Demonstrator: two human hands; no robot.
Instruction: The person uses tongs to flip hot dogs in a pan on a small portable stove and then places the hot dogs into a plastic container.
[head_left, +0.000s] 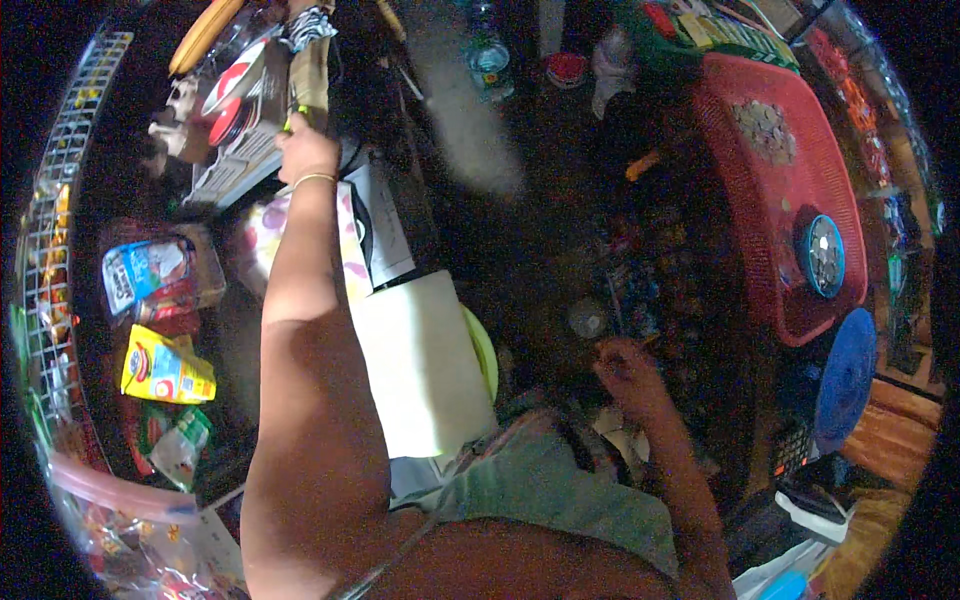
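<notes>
My left hand (310, 150), with a bangle at its wrist, reaches far forward. Its fingers are at a small yellow-green thing (297, 118) beside a tall brown cardboard piece (310, 71); whether they grip it is hard to see. Left of this hand stands a carton (240, 169) with a red-and-white dish (232, 75) on top. Beneath my left forearm are a flower-patterned cloth or bag (354, 247) and a flat cream-coloured slab (409, 360). My right hand (626, 367) hangs in shadow with bent fingers, near a small pale round thing (589, 319); what it holds, if anything, is unclear.
On the right, a red plastic basket (817, 187) holds coins and a blue-rimmed bowl of coins (825, 255). A blue round lid (846, 382) is below it. Yellow (169, 367) and blue-white packets (146, 274) lie left, inside a white wire rack (56, 247). A clear bottle (489, 60) stands ahead.
</notes>
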